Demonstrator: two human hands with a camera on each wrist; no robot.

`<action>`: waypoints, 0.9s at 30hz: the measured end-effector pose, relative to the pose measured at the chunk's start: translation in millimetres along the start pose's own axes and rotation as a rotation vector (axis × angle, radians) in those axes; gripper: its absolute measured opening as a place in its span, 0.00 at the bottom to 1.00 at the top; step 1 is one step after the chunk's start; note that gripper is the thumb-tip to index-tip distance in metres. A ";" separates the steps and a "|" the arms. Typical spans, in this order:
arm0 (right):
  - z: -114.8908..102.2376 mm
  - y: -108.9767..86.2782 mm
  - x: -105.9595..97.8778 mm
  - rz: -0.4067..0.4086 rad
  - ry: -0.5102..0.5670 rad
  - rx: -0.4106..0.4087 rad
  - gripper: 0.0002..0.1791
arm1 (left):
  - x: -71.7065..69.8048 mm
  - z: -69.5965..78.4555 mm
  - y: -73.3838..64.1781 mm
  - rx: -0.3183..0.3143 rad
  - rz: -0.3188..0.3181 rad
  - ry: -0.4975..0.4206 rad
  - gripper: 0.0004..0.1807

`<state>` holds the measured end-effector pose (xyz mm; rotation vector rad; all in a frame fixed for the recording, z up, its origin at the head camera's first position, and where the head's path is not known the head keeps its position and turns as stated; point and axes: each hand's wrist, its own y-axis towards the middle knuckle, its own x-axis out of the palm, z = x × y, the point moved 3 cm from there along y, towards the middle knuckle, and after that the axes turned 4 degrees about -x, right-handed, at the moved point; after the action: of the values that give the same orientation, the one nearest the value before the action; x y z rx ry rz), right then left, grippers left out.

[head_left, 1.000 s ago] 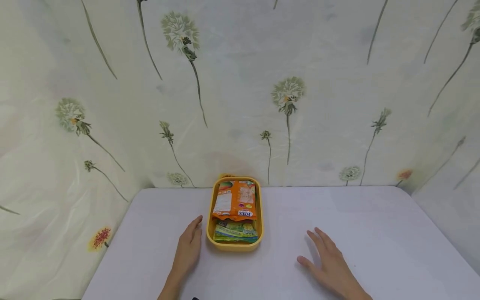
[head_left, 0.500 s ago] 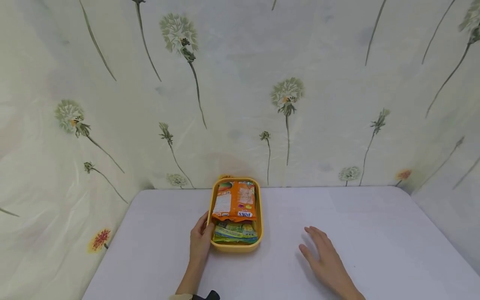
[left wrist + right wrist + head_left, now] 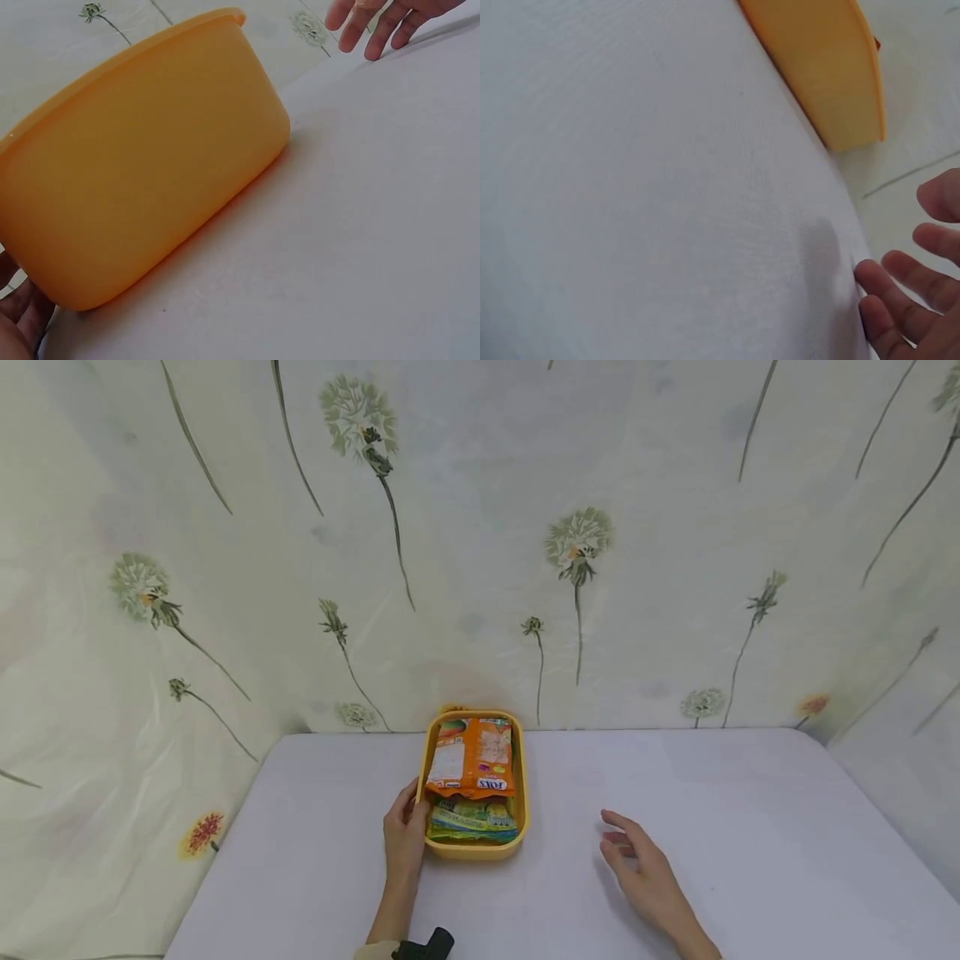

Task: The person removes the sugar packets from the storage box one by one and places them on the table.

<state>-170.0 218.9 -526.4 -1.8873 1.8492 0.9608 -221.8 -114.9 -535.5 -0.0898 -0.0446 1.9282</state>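
The yellow basket point(image 3: 476, 853) stands just to the right of the left hand point(image 3: 405, 837), which grips its side, thumb at the rim; how far the fingers reach underneath is hard to tell. Inside the basket, to the right of that hand, an orange packet point(image 3: 472, 756) overlaps a green packet point(image 3: 474, 822). Behind the left hand, its wrist wears a black strap point(image 3: 423, 946). Well to its right, apart from the basket, the right hand point(image 3: 641, 875) is relaxed, fingers loosely bent. Beneath both hands spreads a white table point(image 3: 555, 914); beyond them hangs a flower-patterned sheet point(image 3: 472, 543)
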 end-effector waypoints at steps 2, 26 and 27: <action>0.1 0.5 0.5 0.003 0.006 0.009 0.25 | -0.2 -0.6 0.7 -0.006 -0.005 -0.002 0.21; -14.5 23.0 16.3 0.022 0.230 0.027 0.24 | -5.5 22.9 -12.2 0.021 -0.107 -0.017 0.23; -15.2 23.7 17.3 0.019 0.238 0.023 0.24 | -5.8 23.4 -12.4 0.022 -0.108 -0.015 0.23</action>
<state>-190.6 193.6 -521.7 -2.0493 2.0028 0.7441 -210.2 -115.6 -511.1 -0.0573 -0.0379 1.8214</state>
